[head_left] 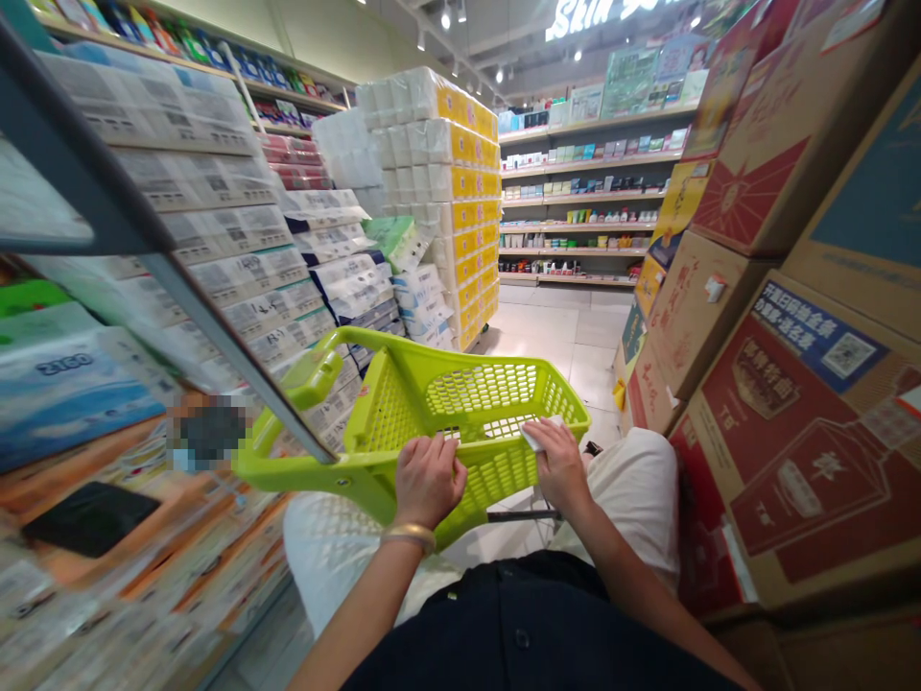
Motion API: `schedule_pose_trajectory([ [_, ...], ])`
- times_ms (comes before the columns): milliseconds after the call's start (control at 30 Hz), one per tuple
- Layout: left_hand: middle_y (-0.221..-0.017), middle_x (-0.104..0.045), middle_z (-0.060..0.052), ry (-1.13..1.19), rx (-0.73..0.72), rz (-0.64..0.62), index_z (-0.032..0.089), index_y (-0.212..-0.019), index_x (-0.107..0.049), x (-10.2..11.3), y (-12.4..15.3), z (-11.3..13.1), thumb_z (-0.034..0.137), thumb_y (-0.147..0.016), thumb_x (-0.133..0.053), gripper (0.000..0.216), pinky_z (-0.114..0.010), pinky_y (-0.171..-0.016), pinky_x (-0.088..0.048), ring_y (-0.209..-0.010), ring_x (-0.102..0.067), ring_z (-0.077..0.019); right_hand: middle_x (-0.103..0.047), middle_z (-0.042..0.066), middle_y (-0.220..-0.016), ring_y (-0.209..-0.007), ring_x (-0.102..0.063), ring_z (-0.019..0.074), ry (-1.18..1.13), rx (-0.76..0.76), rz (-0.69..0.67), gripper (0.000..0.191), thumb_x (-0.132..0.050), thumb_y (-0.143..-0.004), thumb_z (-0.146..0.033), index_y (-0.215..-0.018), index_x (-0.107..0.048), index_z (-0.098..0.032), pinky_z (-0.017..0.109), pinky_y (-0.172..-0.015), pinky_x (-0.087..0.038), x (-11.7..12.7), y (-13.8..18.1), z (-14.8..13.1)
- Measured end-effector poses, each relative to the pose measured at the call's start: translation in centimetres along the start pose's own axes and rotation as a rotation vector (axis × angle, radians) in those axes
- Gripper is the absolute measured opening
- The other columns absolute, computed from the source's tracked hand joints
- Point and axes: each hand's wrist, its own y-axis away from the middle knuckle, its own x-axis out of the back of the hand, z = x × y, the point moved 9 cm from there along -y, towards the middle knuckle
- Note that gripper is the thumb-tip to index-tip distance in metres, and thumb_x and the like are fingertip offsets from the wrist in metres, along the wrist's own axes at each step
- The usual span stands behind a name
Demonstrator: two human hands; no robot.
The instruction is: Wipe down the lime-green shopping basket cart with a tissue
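A lime-green plastic shopping basket [403, 393] with a long handle rests tilted across my lap in a shop aisle. My left hand [426, 480], a gold bangle on its wrist, is curled over the basket's near rim. My right hand [557, 464] lies on the basket's right side and presses a small white cloth or paper [538, 432] against the mesh wall. The basket looks empty inside.
Shelves of packed tissue and paper goods [237, 240] fill the left. A tall stack of toilet rolls [446, 192] stands ahead. Large red-printed cardboard boxes [791, 422] are stacked on the right. Tiled floor [568, 336] runs ahead to far shelves.
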Motion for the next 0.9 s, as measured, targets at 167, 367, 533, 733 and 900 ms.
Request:
schedule_pose_trajectory([
  [167, -0.077, -0.064, -0.006, 0.007, -0.001, -0.006, 0.02, -0.089, -0.066, -0.1, 0.0, 0.0, 0.02, -0.08, -0.055, 0.014, -0.039, -0.083, -0.035, -0.079, -0.055, -0.0242, -0.073, 0.006, -0.115, -0.116, -0.062, 0.0243, 0.031, -0.047, 0.047, 0.048, -0.042, -0.076, -0.005, -0.109, -0.072, -0.023, 0.05, -0.108, -0.038, 1.4, -0.4, 2.6],
  [367, -0.077, -0.065, -0.005, -0.015, -0.008, 0.009, 0.019, -0.09, -0.066, 0.0, 0.0, 0.1, 0.02, -0.081, -0.054, 0.015, -0.039, -0.084, -0.036, -0.079, -0.055, -0.0241, -0.074, 0.008, -0.111, -0.115, -0.062, 0.0256, 0.071, -0.112, 0.156, 0.048, -0.041, -0.073, -0.004, -0.105, -0.073, -0.019, 0.049, -0.107, -0.04, 2.4, -0.2, 4.0],
  [533, -0.077, -0.065, -0.005, -0.013, -0.005, 0.002, 0.02, -0.09, -0.066, 0.0, 0.0, 0.0, 0.02, -0.08, -0.055, 0.015, -0.039, -0.084, -0.036, -0.079, -0.055, -0.0238, -0.071, 0.004, -0.119, -0.12, -0.06, 0.023, 0.015, 0.012, 0.008, 0.05, -0.043, -0.077, -0.004, -0.114, -0.07, -0.024, 0.049, -0.111, -0.034, 0.0, 0.0, 0.7],
  [733, -0.078, -0.065, -0.005, -0.002, 0.001, -0.006, 0.019, -0.092, -0.066, -0.2, 0.1, 0.0, 0.02, -0.081, -0.054, 0.016, -0.039, -0.085, -0.036, -0.08, -0.056, -0.024, -0.074, 0.01, -0.108, -0.111, -0.063, 0.0263, 0.105, -0.153, 0.141, 0.047, -0.041, -0.072, -0.005, -0.103, -0.074, -0.018, 0.047, -0.102, -0.044, 3.2, -0.8, 5.9],
  [900, -0.077, -0.064, -0.005, 0.001, 0.004, 0.0, 0.019, -0.091, -0.066, -0.2, 0.1, -0.1, 0.02, -0.082, -0.053, 0.016, -0.039, -0.085, -0.035, -0.079, -0.055, -0.0238, -0.074, 0.007, -0.112, -0.116, -0.061, 0.0251, 0.059, -0.079, 0.109, 0.05, -0.041, -0.073, -0.003, -0.107, -0.073, -0.021, 0.05, -0.108, -0.037, 1.5, -0.2, 3.0],
])
